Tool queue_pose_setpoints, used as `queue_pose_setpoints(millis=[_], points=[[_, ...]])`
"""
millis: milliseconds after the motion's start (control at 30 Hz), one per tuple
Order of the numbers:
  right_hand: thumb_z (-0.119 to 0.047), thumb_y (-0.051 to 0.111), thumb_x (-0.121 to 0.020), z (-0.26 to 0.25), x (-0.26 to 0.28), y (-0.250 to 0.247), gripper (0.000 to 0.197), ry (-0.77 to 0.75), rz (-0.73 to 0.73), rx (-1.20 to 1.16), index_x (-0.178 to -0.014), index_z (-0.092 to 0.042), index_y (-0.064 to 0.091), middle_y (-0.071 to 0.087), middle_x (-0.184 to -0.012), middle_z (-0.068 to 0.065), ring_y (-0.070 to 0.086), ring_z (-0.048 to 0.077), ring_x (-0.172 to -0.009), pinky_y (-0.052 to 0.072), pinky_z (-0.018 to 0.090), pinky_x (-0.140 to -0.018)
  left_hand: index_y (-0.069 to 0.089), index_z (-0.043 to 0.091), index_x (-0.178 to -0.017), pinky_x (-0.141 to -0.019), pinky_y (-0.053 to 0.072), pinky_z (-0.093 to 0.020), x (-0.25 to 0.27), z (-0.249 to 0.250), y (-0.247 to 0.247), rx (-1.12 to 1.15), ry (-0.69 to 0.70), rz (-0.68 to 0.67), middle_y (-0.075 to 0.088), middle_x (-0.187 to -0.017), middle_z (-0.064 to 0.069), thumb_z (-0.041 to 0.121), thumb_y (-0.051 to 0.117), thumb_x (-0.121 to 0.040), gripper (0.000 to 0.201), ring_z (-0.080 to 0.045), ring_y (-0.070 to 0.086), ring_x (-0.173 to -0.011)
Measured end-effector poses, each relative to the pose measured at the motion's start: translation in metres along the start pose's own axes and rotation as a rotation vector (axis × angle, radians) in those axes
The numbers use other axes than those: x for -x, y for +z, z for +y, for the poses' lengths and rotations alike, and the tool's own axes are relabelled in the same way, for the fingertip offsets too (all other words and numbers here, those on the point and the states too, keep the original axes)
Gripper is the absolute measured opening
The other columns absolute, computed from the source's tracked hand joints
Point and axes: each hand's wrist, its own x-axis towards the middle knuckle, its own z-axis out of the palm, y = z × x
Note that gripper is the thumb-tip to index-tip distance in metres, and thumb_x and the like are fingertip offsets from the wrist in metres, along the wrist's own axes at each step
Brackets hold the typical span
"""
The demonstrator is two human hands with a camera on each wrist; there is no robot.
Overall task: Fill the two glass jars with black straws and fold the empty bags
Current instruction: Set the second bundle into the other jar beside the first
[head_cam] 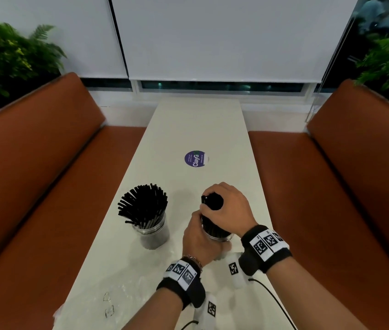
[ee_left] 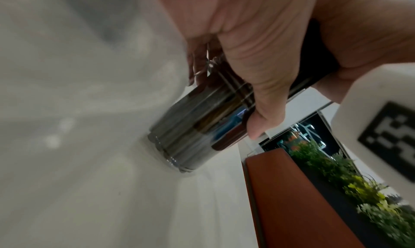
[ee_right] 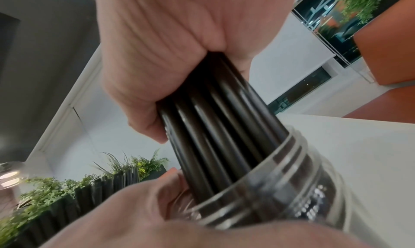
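two ribbed glass jars (head_cam: 219,236) of smooth black straws (head_cam: 212,215)

White table (head_cam: 195,129) between orange-brown booth benches (head_cam: 46,163); lowered white roller blinds (head_cam: 224,36); green ferns (head_cam: 5,53) behind.

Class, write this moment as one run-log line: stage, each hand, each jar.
stage: filling second jar | right hand: grips straw bundle in near jar | left hand: holds near jar | far jar: full

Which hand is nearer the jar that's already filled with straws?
Left. The left hand holds the second jar beside the filled jar; the right hand grips straws farther away.
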Motion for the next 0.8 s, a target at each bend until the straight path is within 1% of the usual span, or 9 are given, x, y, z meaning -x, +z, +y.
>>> queue_pose_setpoints(millis=[133, 200, 267, 300, 367, 433, 533, 667, 800], points=[[-0.042, 0.074, -0.083, -0.005, -0.021, 0.006, 0.022, -0.028, -0.050, 0.011, -0.102, -0.037, 0.065, 0.067, -0.104, -0.015, 0.063, 0.010, -0.098, 0.058, 0.033, -0.088, 0.044, 0.030, -0.127, -0.059, 0.046, -0.004, -0.014, -0.007, -0.011, 0.035, -0.003, 0.028, 0.064, -0.110, 0.018, 0.029, 0.098, -0.055, 0.090, -0.010, 0.067, -0.099], [-0.045, 0.072, -0.085, -0.007, -0.027, 0.011, 0.023, -0.053, -0.083, 0.036, -0.106, -0.040, 0.063, 0.065, -0.105, -0.016, 0.062, 0.010, -0.098, 0.057, 0.033, -0.087, 0.044, 0.030, -0.129, -0.054, 0.048, -0.002, -0.019, -0.013, -0.012, 0.068, -0.004, 0.037, 0.065, -0.117, 0.014, 0.028, 0.099, -0.055, 0.092, -0.011, 0.066, -0.105], [-0.046, 0.069, -0.088, -0.008, -0.032, 0.014, 0.025, -0.090, -0.115, 0.057, -0.112, -0.044, 0.063, 0.064, -0.107, -0.016, 0.061, 0.010, -0.100, 0.056, 0.031, -0.087, 0.043, 0.032, -0.130, -0.056, 0.051, -0.001, -0.023, -0.018, -0.012, 0.097, -0.006, 0.048, 0.065, -0.121, 0.012, 0.029, 0.099, -0.053, 0.095, -0.011, 0.067, -0.107], [-0.045, 0.068, -0.090, -0.009, -0.034, 0.015, 0.026, -0.110, -0.127, 0.067, -0.115, -0.044, 0.064, 0.064, -0.108, -0.016, 0.060, 0.011, -0.101, 0.055, 0.030, -0.086, 0.043, 0.034, -0.130, -0.061, 0.055, -0.005, -0.025, -0.020, -0.011, 0.116, -0.012, 0.052, 0.066, -0.121, 0.012, 0.030, 0.099, -0.052, 0.096, -0.011, 0.067, -0.107], [-0.044, 0.067, -0.092, -0.010, -0.037, 0.016, 0.024, -0.143, -0.137, 0.082, -0.115, -0.044, 0.068, 0.064, -0.108, -0.015, 0.060, 0.012, -0.102, 0.054, 0.030, -0.086, 0.042, 0.038, -0.127, -0.071, 0.066, -0.026, -0.028, -0.023, -0.009, 0.151, -0.029, 0.065, 0.067, -0.118, 0.012, 0.033, 0.098, -0.048, 0.097, -0.013, 0.070, -0.105], [-0.044, 0.067, -0.093, -0.009, -0.040, 0.016, 0.021, -0.163, -0.137, 0.094, -0.113, -0.041, 0.069, 0.065, -0.109, -0.014, 0.060, 0.013, -0.102, 0.056, 0.033, -0.087, 0.042, 0.043, -0.125, -0.074, 0.068, -0.041, -0.029, -0.025, -0.008, 0.169, -0.034, 0.069, 0.069, -0.115, 0.012, 0.036, 0.098, -0.046, 0.097, -0.014, 0.072, -0.103], [-0.050, 0.064, -0.095, -0.009, -0.041, 0.017, 0.020, -0.178, -0.126, 0.128, -0.109, -0.038, 0.070, 0.065, -0.108, -0.013, 0.060, 0.013, -0.101, 0.056, 0.034, -0.087, 0.041, 0.048, -0.126, -0.076, 0.068, -0.044, -0.031, -0.028, -0.007, 0.176, -0.030, 0.065, 0.070, -0.116, 0.014, 0.038, 0.099, -0.043, 0.101, -0.015, 0.074, -0.103], [-0.063, 0.060, -0.095, -0.008, -0.041, 0.018, 0.030, -0.170, -0.056, 0.129, -0.098, -0.036, 0.074, 0.067, -0.101, -0.014, 0.060, 0.009, -0.097, 0.051, 0.026, -0.081, 0.040, 0.049, -0.130, -0.078, 0.067, -0.042, -0.030, -0.028, -0.006, 0.151, -0.031, 0.071, 0.068, -0.117, 0.018, 0.040, 0.098, -0.043, 0.105, -0.013, 0.073, -0.104], [-0.050, 0.065, -0.095, -0.010, -0.042, 0.022, 0.020, -0.162, -0.012, 0.109, -0.094, -0.034, 0.078, 0.071, -0.100, -0.016, 0.059, 0.009, -0.094, 0.050, 0.026, -0.078, 0.037, 0.048, -0.133, -0.079, 0.067, -0.040, -0.028, -0.024, -0.008, 0.113, -0.028, 0.080, 0.066, -0.120, 0.018, 0.044, 0.096, -0.045, 0.106, -0.012, 0.071, -0.105]])
